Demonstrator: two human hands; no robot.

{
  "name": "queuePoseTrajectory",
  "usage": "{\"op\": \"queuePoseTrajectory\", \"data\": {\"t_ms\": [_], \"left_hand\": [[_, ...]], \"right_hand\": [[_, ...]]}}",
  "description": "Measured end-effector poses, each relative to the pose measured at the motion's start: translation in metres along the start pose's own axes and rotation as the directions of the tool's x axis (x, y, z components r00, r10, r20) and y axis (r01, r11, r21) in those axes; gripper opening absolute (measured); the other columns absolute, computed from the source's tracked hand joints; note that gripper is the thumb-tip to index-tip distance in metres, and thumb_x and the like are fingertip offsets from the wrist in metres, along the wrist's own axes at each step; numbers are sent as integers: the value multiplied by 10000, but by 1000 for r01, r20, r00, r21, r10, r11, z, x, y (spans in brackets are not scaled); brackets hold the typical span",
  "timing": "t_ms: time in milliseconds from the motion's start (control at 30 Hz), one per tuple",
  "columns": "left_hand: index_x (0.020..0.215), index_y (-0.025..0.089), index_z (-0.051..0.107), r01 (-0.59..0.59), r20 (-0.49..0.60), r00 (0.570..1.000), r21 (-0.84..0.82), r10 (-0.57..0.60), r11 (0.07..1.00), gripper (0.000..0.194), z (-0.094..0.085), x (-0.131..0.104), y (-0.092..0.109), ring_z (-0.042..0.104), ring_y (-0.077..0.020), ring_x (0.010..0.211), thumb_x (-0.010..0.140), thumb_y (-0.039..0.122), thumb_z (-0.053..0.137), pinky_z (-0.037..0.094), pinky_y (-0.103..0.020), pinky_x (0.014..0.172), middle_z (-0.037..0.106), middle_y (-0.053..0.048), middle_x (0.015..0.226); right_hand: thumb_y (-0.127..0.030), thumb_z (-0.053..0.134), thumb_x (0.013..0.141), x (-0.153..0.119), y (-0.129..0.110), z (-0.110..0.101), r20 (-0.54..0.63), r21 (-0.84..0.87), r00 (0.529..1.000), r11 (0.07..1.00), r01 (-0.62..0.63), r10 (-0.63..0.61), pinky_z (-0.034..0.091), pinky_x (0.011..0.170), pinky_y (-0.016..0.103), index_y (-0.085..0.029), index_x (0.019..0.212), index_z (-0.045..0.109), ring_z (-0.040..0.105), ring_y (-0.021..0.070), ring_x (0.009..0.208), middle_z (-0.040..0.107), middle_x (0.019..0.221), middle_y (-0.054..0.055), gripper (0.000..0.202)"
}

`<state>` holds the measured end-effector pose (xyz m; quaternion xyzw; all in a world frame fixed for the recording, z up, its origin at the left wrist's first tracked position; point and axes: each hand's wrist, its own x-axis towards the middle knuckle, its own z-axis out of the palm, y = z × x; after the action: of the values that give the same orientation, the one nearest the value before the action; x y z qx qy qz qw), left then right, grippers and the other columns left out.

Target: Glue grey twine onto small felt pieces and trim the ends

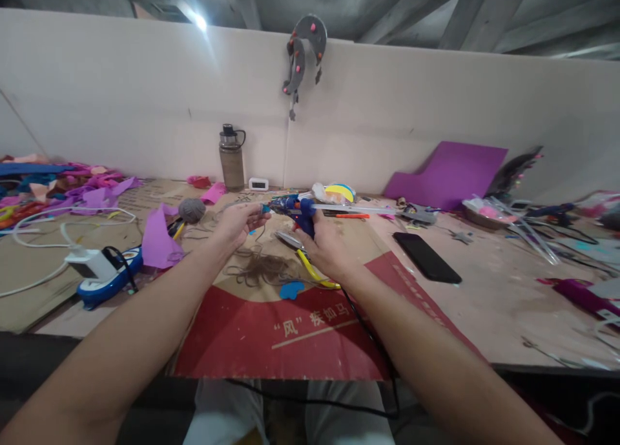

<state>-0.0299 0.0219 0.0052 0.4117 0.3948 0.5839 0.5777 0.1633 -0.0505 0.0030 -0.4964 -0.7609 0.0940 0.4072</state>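
My right hand point(325, 245) is wrapped around the handle of a blue hot glue gun point(303, 214), held level above the cardboard and pointing left. A clear glue stick point(353, 208) juts from its back end. At the nozzle tip, my left hand point(241, 224) has its fingers pinched together; a speck of blue shows there, too small to name. Beneath the hands lie a tangle of grey-brown yarn point(264, 269), a blue felt scrap point(292, 290) and yellow-handled pliers point(312, 269). The gun's black cord point(363, 319) runs down past the table edge.
Left are a blue power strip point(109, 283) with a white charger, purple felt point(159, 238) and a grey yarn ball point(192, 210). A bottle point(232, 161) stands by the partition. Right are a black phone point(426, 258), a purple sheet point(448, 174) and a bowl point(489, 214).
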Motion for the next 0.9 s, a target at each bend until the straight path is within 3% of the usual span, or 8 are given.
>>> {"op": "queuePoseTrajectory", "data": {"t_ms": [533,700,900], "left_hand": [[736,84,643,21,47,999,6,-21,1000,37,3,-1,-3,679,-138,603,717,76,612,538,-208,555,687,-76,677],[677,95,609,30,-21,999,-13,-30,999,56,5,-4,2,667,-130,580,716,59,592,519,-191,530,664,-67,625],[670,100,607,30,-33,999,-3,-30,1000,80,7,-6,5,658,-118,568,729,52,582,522,-191,550,667,-66,614]], "right_hand": [[-310,449,886,0,1,3,-5,-24,999,999,-47,47,473,835,430,-151,1218,462,612,294,971,647,1093,171,367],[-281,459,872,-1,-1,-2,-63,11,997,999,-34,35,475,836,412,-161,1231,443,622,276,930,653,1063,159,379],[-304,464,871,-2,-3,-2,-21,-27,999,999,-40,39,477,811,398,-174,1220,461,632,281,927,664,1069,157,372]]}}
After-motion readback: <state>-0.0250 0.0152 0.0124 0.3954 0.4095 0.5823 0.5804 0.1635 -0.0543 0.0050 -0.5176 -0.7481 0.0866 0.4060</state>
